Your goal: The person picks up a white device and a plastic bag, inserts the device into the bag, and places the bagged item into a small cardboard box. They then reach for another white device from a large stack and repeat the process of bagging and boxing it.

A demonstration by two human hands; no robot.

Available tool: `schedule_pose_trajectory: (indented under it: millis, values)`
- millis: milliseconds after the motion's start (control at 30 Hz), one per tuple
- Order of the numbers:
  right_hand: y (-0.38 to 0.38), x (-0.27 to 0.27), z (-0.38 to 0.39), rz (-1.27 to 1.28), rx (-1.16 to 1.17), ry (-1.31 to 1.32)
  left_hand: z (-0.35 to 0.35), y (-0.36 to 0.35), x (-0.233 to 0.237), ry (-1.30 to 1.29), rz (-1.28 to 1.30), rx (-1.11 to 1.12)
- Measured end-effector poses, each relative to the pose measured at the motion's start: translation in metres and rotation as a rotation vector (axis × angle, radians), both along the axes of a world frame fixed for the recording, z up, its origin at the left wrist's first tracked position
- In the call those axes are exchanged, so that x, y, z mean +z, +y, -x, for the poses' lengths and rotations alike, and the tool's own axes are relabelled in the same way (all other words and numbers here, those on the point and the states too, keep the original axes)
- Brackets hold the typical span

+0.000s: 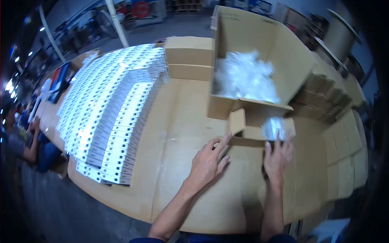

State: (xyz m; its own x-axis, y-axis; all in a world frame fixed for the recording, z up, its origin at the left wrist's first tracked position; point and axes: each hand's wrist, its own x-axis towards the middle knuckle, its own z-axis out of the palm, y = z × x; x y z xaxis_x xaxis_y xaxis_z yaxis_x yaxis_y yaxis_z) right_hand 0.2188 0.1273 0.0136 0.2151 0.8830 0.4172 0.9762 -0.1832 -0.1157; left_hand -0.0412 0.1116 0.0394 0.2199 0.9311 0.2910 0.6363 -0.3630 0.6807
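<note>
Touches the near left corner of a small open box (252, 141) with the left hand (204, 165), thumb spread, and holds the right hand (277, 157) at its near right edge, fingers over a clear plastic packet (271, 126). Faces a large open box (293, 54) of clear plastic bags (245, 75) farther back, with white boxes (107, 105) stacked in rows left on the table (188, 202).

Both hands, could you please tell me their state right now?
Left hand: open, at the small box.
Right hand: at the plastic packet; grip unclear.

Grey floor (186, 25) stretches behind a cardboard-covered worktable (178, 162); a white pole (117, 23) rises there, wooden pallets (190, 5) stand beyond, bright lights (9, 86) glow far left.
</note>
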Motion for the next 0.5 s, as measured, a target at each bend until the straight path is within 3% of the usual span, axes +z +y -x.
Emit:
schedule_pose_trajectory:
  millis: [33,100,133,200,300,367,500]
  values:
    - [0.0,0.011,0.011,-0.058,-0.052,-0.035,0.018,0.007,0.005,0.005,-0.024,0.058]
    - [0.01,0.036,0.025,-0.355,0.147,0.036,0.063,0.024,0.015,0.012,-0.055,0.159]
    - [0.015,0.046,0.036,-0.394,0.326,0.176,0.082,0.036,0.018,-0.062,-0.072,0.243]
    - [0.036,0.071,0.079,-0.486,0.675,0.466,0.134,0.07,0.025,0.134,-0.279,0.343]
    - [0.078,0.091,0.15,-0.298,1.074,0.527,0.191,0.131,0.026,0.219,-0.451,0.504]
    - [0.117,0.086,0.201,-0.192,1.197,0.587,0.218,0.167,0.035,0.248,-0.515,0.527]
    - [0.185,0.08,0.277,-0.139,1.24,0.403,0.25,0.211,0.04,0.419,-0.629,0.506]
